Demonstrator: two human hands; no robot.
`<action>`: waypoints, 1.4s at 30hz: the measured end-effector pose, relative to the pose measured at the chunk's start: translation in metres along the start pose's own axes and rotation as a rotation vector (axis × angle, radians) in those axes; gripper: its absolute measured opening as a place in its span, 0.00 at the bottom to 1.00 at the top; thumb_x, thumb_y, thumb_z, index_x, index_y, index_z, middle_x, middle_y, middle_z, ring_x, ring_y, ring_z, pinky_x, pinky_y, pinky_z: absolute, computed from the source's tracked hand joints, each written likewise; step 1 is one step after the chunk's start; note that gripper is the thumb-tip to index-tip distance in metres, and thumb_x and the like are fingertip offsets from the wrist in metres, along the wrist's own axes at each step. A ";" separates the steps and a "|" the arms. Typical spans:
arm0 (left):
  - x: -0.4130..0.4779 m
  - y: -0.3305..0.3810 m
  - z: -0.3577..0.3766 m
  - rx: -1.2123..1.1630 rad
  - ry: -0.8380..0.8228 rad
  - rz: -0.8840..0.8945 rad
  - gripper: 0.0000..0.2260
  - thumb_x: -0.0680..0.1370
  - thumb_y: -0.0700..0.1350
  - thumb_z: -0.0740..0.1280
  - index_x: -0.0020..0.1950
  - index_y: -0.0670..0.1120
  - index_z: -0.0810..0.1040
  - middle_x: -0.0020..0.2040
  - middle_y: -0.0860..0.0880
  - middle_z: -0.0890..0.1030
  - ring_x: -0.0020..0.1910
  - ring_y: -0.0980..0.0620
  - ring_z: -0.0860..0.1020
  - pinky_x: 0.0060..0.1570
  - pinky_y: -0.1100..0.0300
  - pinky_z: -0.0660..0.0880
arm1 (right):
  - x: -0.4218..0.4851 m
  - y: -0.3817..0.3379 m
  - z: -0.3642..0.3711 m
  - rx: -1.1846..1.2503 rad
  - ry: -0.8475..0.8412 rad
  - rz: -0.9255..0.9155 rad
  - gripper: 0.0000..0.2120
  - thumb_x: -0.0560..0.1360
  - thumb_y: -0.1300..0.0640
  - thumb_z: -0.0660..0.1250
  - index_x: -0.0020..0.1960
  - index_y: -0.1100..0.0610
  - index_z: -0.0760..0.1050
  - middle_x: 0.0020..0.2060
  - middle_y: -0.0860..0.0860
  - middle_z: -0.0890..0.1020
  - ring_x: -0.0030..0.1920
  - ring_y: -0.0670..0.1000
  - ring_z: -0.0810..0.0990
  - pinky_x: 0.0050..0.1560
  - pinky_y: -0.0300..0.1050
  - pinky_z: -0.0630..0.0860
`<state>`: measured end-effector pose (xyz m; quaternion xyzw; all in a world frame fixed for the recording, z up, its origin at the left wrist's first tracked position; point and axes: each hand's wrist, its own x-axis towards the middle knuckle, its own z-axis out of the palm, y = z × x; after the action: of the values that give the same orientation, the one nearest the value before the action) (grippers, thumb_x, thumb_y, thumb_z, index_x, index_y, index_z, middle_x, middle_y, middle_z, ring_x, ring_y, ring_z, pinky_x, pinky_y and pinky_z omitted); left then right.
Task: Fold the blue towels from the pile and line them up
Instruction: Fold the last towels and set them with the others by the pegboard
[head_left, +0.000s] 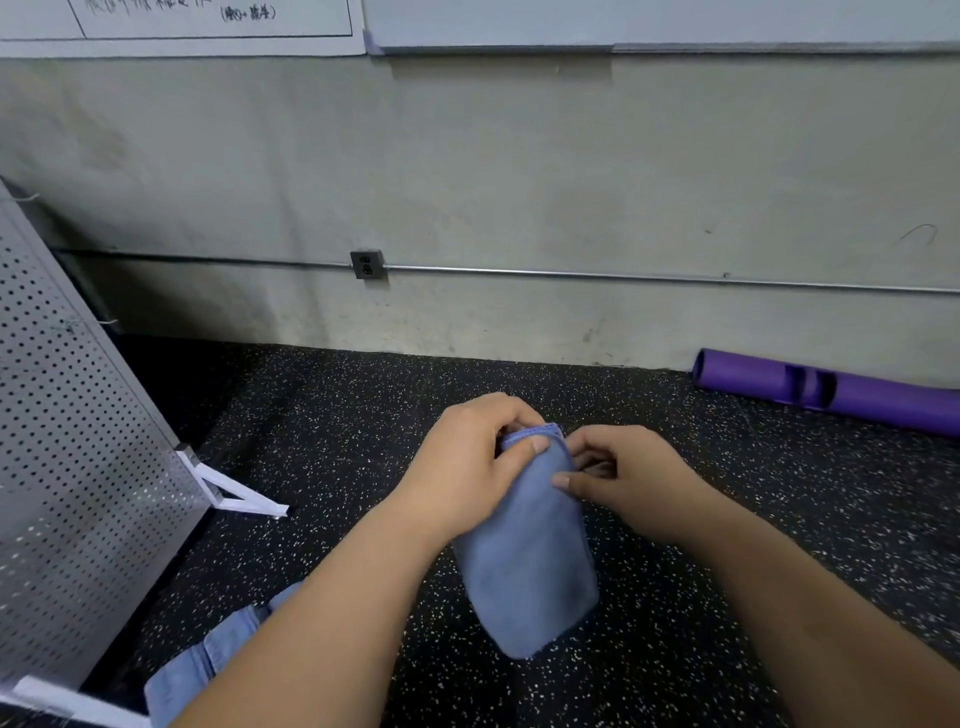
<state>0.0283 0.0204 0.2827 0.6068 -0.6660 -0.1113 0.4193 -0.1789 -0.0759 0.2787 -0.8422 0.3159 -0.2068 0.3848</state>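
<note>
From my head camera, my left hand (470, 457) pinches the top hem of a blue towel (530, 561), thumb curled over its edge. My right hand (618, 478) pinches the same hem just beside it. The towel hangs folded above the speckled floor (337, 441). A purple roll (831, 389) lies by the wall (519, 182).

Both bare forearms reach forward and converge. The left hand (467, 467) pinches the top edge of the towel (530, 566), thumb in front. The right hand (628, 475), fingers curled, pinches its side just beside.
</note>
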 end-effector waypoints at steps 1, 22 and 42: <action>0.000 0.000 0.000 -0.004 -0.006 0.004 0.04 0.80 0.48 0.75 0.54 0.55 0.84 0.48 0.59 0.84 0.50 0.58 0.82 0.52 0.53 0.79 | 0.000 0.003 0.001 -0.017 0.020 -0.003 0.09 0.76 0.58 0.78 0.50 0.45 0.84 0.44 0.42 0.87 0.46 0.41 0.85 0.50 0.38 0.78; 0.006 -0.018 -0.018 -0.322 0.472 -0.296 0.03 0.81 0.46 0.75 0.47 0.51 0.86 0.38 0.60 0.83 0.37 0.62 0.77 0.43 0.65 0.73 | -0.002 0.035 -0.021 -0.239 0.001 0.147 0.10 0.73 0.54 0.81 0.47 0.40 0.84 0.41 0.37 0.85 0.43 0.42 0.83 0.50 0.47 0.83; 0.006 -0.048 -0.030 -0.351 0.671 -0.648 0.06 0.84 0.42 0.65 0.57 0.49 0.81 0.51 0.54 0.82 0.48 0.62 0.77 0.49 0.58 0.73 | -0.010 0.008 -0.036 -0.019 0.581 0.089 0.11 0.73 0.59 0.81 0.44 0.44 0.83 0.40 0.38 0.86 0.44 0.40 0.83 0.47 0.43 0.81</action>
<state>0.0834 0.0145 0.2722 0.7054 -0.2426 -0.1449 0.6501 -0.2100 -0.0914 0.2939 -0.7365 0.4514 -0.4193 0.2792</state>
